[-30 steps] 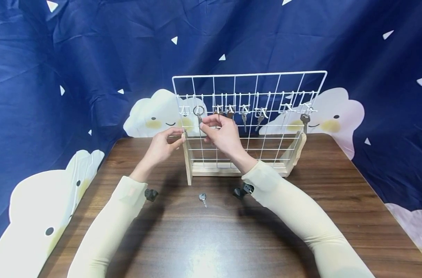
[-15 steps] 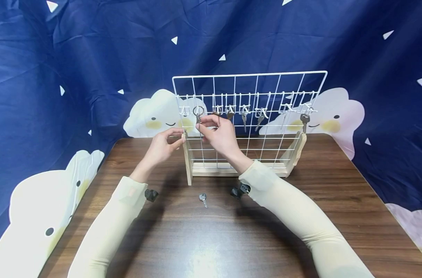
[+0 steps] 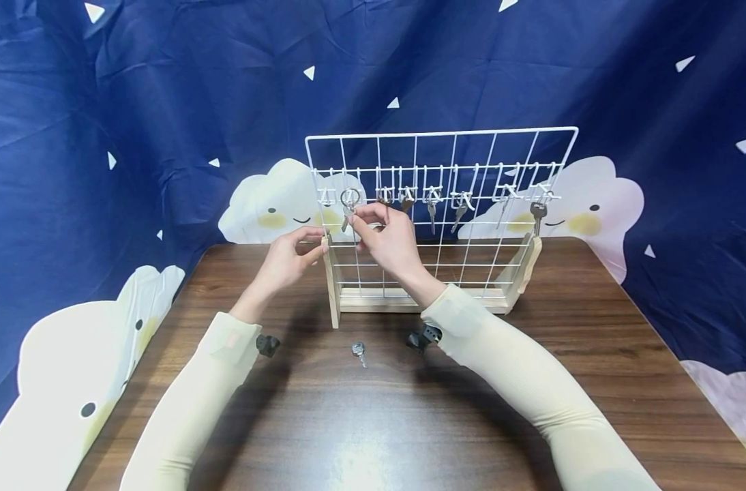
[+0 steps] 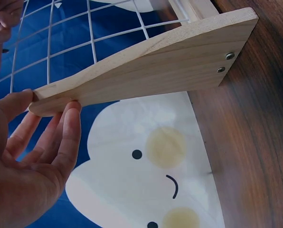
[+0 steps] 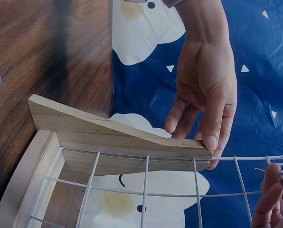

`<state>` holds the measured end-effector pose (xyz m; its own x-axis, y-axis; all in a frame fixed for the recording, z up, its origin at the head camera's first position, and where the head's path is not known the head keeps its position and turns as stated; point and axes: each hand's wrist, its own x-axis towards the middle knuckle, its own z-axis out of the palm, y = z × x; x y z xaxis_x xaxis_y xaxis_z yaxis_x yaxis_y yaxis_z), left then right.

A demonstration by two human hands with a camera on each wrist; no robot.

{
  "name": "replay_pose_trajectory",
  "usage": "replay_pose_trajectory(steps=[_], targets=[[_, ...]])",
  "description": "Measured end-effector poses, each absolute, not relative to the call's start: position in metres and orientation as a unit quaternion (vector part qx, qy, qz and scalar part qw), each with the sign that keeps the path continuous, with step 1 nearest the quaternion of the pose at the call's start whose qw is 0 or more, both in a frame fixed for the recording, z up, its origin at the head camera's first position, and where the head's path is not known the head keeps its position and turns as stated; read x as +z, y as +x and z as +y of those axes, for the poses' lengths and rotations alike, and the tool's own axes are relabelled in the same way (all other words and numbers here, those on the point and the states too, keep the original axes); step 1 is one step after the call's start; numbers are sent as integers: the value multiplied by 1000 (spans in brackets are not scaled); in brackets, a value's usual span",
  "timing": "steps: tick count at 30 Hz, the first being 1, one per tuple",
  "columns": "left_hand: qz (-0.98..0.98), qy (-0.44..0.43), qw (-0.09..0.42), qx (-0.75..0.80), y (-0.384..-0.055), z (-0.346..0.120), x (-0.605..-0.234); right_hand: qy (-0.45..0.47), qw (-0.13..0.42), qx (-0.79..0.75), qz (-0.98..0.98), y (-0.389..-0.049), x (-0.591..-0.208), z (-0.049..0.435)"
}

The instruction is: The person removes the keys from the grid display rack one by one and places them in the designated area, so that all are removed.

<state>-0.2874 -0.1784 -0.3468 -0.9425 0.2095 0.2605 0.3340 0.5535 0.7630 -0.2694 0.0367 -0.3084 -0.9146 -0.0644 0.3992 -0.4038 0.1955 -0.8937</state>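
My left hand [image 3: 287, 258] grips the upper end of the rack's left wooden side panel [image 4: 146, 66]. In the left wrist view the thumb lies on top of the panel and the fingers reach under it. Thumb and fingertips of my right hand [image 3: 390, 239] pinch a silver key [image 3: 346, 219] at the rack's left part. Its round key ring [image 3: 350, 198] stands up in front of a white hook, but I cannot tell whether it is on the hook. The fingers hide part of the key. The white wire grid rack [image 3: 440, 133] stands upright.
Several other keys, such as a dark-headed key [image 3: 539, 211], hang from white hooks along the rack. Another silver key [image 3: 359, 351] lies on the brown wooden table [image 3: 311, 416] in front of it. A blue cloud-patterned cloth [image 3: 226, 82] hangs close behind.
The right hand has shifted slightly left. The key in its fingers has swung, so its blade now shows left of the fingertips. The left hand has stayed where it was.
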Motion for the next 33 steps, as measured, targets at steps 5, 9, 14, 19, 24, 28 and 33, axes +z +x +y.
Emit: replay_pose_trajectory(steps=[5,9,14,19,24,28,33], targets=[[-880,-152,68,-445,-286,-178,-347,155,142,619,-756,-269,-310,38],[-879,-154,68,-445,-285,-178,-346,160,144,626,-750,-269,-310,38],[-878,-157,68,-448,-285,-178,-346,166,145,629,-745,-268,-309,38],[-878,-155,67,-447,-286,-178,-348,168,145,628,-746,-266,-308,38],[-879,-156,69,-446,-286,-178,-347,174,144,627,-746,-266,-307,38],[-880,-154,70,-444,-286,-178,-347,175,143,627,-746,-265,-304,39],[-877,-154,68,-450,-287,-178,-347,176,143,622,-750,-265,-304,39]])
